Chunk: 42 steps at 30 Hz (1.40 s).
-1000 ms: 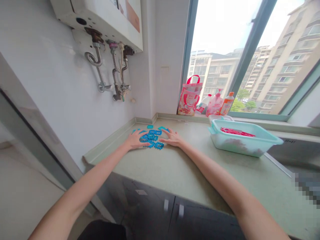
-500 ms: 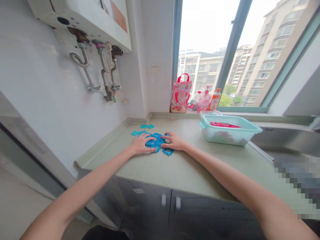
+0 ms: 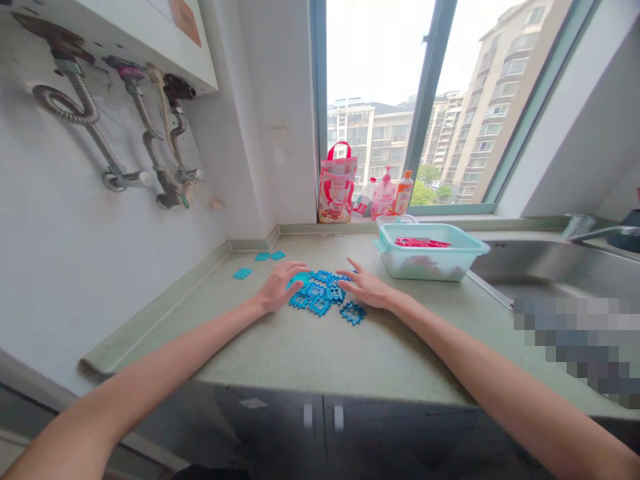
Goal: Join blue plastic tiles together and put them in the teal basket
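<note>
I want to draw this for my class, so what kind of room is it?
It's probably a kitchen. There's a metal sink with a tap, a long counter above cupboards, and what looks like a water heater on the wall.

Tub (image 3: 425, 265) between right hand (image 3: 365, 288) and sink (image 3: 550, 267)

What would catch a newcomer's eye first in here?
Blue plastic interlocking pieces lie heaped on the green countertop, with the left hand and right hand on them from either side. To their right sits a mint-green plastic basket holding red items, and beyond it a large window shows apartment blocks.
</note>
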Each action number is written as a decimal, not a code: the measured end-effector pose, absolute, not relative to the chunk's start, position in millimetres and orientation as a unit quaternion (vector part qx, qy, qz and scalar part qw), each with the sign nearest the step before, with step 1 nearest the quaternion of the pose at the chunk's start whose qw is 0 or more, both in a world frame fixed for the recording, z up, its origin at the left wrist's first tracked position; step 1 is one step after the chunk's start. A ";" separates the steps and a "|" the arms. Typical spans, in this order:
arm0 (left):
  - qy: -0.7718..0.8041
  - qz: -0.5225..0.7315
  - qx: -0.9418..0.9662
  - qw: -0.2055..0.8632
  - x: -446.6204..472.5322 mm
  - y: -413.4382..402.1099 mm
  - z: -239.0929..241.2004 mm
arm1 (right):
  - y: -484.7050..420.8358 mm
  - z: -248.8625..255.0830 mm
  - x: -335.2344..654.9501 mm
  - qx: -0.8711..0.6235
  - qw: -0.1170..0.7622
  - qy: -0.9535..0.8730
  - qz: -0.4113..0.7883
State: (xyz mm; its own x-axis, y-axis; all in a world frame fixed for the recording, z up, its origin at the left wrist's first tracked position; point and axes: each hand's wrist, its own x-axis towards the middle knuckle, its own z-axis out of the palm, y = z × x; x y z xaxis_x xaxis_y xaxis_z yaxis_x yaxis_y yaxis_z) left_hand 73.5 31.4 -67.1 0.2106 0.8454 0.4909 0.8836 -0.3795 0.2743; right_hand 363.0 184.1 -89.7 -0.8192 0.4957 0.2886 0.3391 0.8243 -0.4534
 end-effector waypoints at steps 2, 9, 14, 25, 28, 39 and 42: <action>-0.555 -0.307 -0.772 0.048 67.5 34.9 -65.8 | 181.9 -85.9 362.6 -0.199 0.205 -0.940 0.186; -0.495 -0.234 -0.837 -0.010 46.1 40.5 -63.1 | 172.8 -76.9 366.3 -0.114 0.212 -0.961 0.139; -0.473 -0.198 -0.858 -0.016 42.6 36.3 -60.8 | 168.9 -71.2 362.5 -0.109 0.211 -0.964 0.119; -0.531 -0.124 -0.838 -0.012 30.5 33.7 -57.2 | 162.6 -65.4 363.1 -0.093 0.207 -0.970 0.093; -0.557 -0.112 -0.823 -0.006 23.2 35.0 -53.9 | 162.9 -65.3 366.3 -0.109 0.198 -0.970 0.091; -0.565 -0.194 -0.799 0.067 33.9 19.0 -48.3 | 162.9 -71.7 371.8 -0.096 0.258 -0.955 0.109; -0.564 -0.181 -0.802 0.077 37.4 16.5 -52.3 | 163.1 -71.9 371.9 -0.127 0.295 -0.942 0.092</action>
State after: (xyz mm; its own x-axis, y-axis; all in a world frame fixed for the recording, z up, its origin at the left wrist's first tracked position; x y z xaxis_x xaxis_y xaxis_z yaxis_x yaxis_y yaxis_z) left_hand 37.4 16.5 -52.3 0.2994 0.8764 0.3772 0.9323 -0.3528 0.0798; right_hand 371.9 163.1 -71.9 -0.7929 0.2945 0.5335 0.1860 0.9506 -0.2484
